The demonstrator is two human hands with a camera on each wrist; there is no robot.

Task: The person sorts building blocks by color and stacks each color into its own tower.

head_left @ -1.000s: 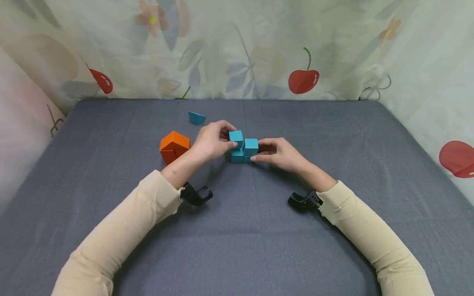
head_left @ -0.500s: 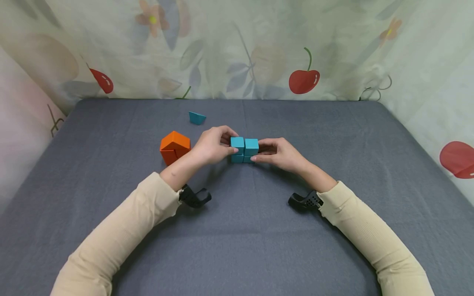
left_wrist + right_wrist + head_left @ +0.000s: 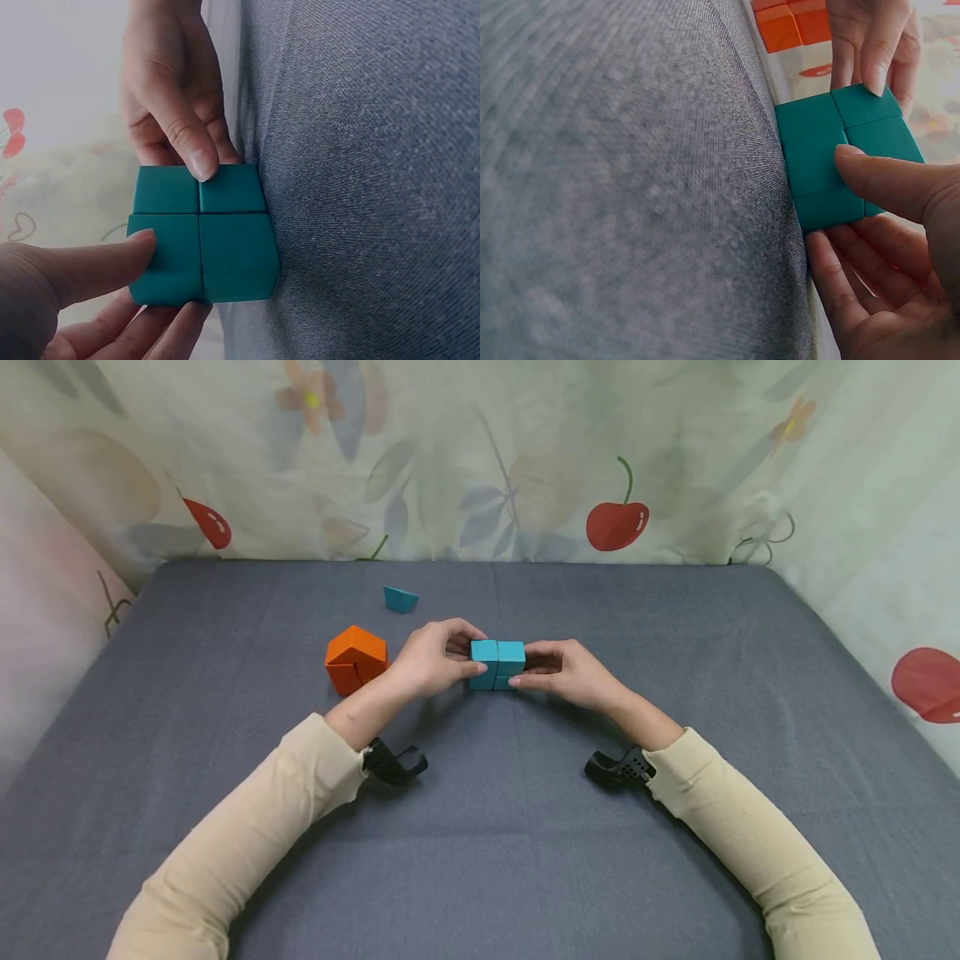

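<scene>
Between both hands, blue cubes stand on the grey cloth two over two, their faces nearly flush. My left hand [image 3: 433, 658] pinches the upper left cube [image 3: 484, 649], thumb on its front and fingers around its side and back. On the opposite side, my right hand [image 3: 572, 673] holds the right column, thumb over the seam between the upper right cube [image 3: 512, 650] and the lower right cube [image 3: 232, 187]. In the left wrist view the lower left cube [image 3: 241, 255] sits snugly against its neighbours. The fingers behind the stack are partly hidden.
Left of my left hand stands a house-shaped group of orange blocks [image 3: 356, 653], partly overlapped by the forearm. Farther back lies a blue wedge-like block [image 3: 401, 599]. A patterned curtain [image 3: 540, 460] hangs behind the grey cloth-covered table [image 3: 525, 868].
My left hand has lowered the upper left cube onto the lower one and slid it right, closing the gap beside the upper right cube. The right hand has stayed in place.
</scene>
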